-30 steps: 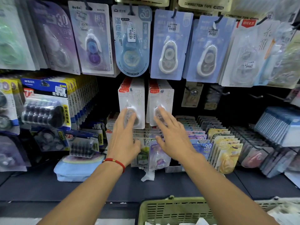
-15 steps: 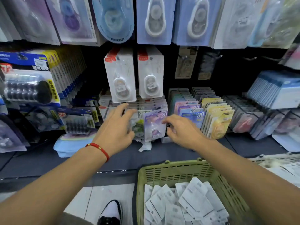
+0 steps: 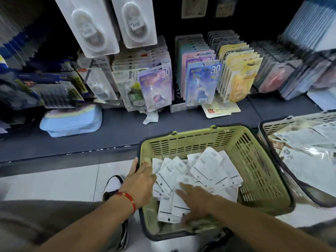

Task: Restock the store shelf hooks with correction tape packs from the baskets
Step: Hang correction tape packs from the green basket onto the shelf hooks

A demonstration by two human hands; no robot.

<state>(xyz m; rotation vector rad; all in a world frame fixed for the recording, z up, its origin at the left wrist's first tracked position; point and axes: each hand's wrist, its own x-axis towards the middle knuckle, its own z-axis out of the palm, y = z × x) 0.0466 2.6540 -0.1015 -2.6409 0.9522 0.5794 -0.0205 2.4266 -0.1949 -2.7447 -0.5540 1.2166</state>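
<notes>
Head view: the green basket (image 3: 254, 160) is being reached into by both hands. The left hand (image 3: 141, 180) is being rested on the basket's left rim, thumb outside the wall and fingers spread loosely over the edge of the pile, nothing pinched. The right hand (image 3: 196, 202) is being laid flat on the correction tape packs (image 3: 203, 170), fingers straight and spread, pressing rather than gripping. The packs are lying face down in a loose heap directly under and just beyond both palms. Well beyond the hands, white packs (image 3: 94, 28) are hanging on the shelf hooks. The pick-up step is judged to be in hand: a pack is being sought, not yet held. Next, fingers would need to be curled round one pack's edge and its hang hole turned upward.
</notes>
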